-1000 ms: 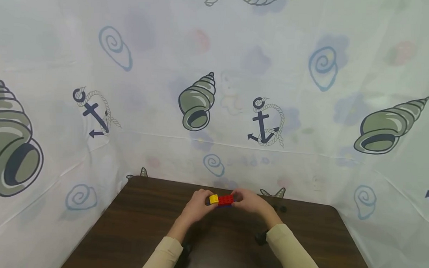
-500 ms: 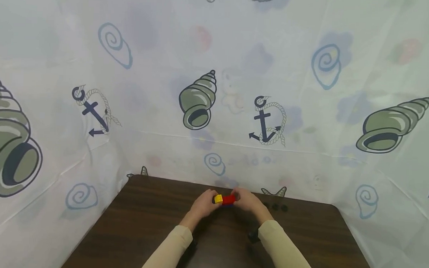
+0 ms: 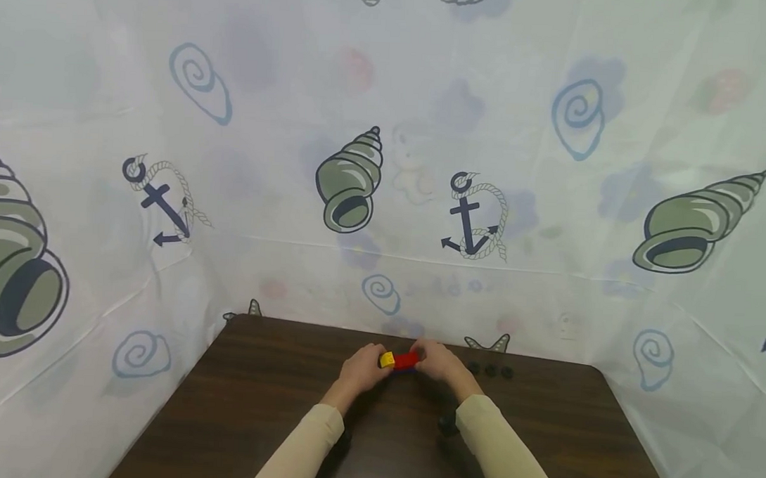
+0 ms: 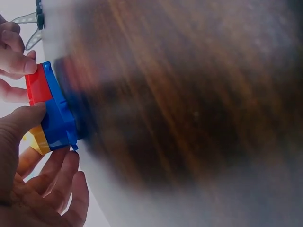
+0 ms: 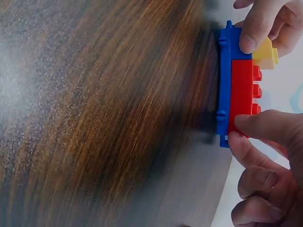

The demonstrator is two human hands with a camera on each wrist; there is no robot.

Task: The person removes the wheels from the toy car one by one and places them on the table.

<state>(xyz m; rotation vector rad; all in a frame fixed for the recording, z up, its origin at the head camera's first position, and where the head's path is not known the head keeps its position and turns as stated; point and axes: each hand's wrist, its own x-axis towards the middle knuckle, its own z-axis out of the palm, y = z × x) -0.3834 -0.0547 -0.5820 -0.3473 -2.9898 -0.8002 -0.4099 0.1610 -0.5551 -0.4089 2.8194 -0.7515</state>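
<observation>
A toy brick car holds the centre of the work: a blue base (image 5: pixel 224 85) with small side pegs, a red brick (image 5: pixel 241 90) on one part of it and a yellow sloped brick (image 3: pixel 387 359) at the other end. My left hand (image 3: pixel 361 369) grips the blue-and-yellow end, thumb on the blue side and fingers beneath in the left wrist view. With thumb and index finger, my right hand (image 3: pixel 441 360) pinches the free end of the red brick and the base. The pegs face the table, close over its surface.
Three small black round pieces (image 3: pixel 491 371) lie on the dark wooden table (image 3: pixel 257 389) to the right of my right hand. A cloth (image 3: pixel 284 158) printed with shells and anchors hangs behind and at both sides.
Both hands stay on the toy car. The left hand and the car have shifted slightly right; my right forearm has moved a little left, uncovering more of the black round pieces.
</observation>
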